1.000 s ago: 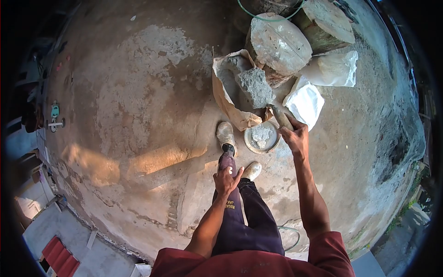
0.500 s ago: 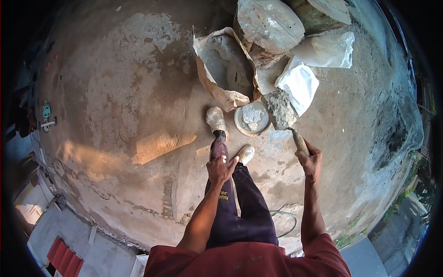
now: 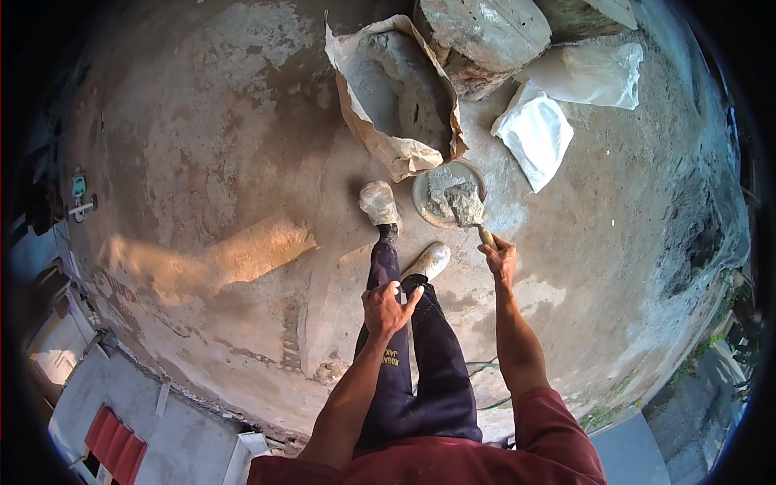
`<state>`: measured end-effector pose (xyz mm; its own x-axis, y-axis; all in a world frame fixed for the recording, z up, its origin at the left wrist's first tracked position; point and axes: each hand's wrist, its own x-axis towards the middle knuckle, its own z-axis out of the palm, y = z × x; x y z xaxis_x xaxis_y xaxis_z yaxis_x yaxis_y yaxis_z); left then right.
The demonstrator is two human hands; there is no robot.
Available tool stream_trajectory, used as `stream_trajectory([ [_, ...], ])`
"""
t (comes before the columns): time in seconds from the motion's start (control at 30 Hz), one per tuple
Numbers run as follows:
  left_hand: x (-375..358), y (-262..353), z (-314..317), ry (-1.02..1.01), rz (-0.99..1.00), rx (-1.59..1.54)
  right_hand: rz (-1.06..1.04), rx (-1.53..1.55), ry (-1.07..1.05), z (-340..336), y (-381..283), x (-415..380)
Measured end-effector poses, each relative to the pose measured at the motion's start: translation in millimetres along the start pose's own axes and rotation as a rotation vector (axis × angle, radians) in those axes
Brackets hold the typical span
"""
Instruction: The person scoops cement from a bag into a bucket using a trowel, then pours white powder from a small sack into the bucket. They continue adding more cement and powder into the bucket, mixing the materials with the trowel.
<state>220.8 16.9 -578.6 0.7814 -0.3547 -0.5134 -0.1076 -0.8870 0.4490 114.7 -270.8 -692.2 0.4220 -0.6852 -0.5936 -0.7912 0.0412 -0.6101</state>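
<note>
A trowel (image 3: 466,207) with a mortar-crusted blade and a pale handle is gripped in my right hand (image 3: 499,262). Its blade sits over a shallow round pan (image 3: 419,207), overlapping a lump of grey-white powder (image 3: 439,183) inside. Just beyond the pan stands an open paper sack (image 3: 378,144) holding grey powder (image 3: 404,89). My left hand (image 3: 388,309) rests over my left knee, thumb stretched out and nothing in it. My two dusty shoes (image 3: 377,202) stand close to the pan's near left side.
Behind the pan, to the right, lie a white plastic bag (image 3: 537,133) and a translucent one (image 3: 590,74). A large stone-like block (image 3: 489,36) stands beside the paper sack. A thin hose (image 3: 485,368) curves on the concrete floor near my right leg.
My right hand has moved left, bringing the trowel from beside the pan to over it. The left hand stays at the knee. The view has shifted slightly.
</note>
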Motion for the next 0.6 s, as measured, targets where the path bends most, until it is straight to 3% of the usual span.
stream_trajectory([
  [0.33, -10, -10, 13, 0.072, 0.025, 0.010, 0.078, -0.262, -0.026, 24, -37, 37],
  [0.6, -7, -7, 10, 0.085, 0.031, 0.008, -0.006, -0.541, -0.039, 16, -65, 62],
])
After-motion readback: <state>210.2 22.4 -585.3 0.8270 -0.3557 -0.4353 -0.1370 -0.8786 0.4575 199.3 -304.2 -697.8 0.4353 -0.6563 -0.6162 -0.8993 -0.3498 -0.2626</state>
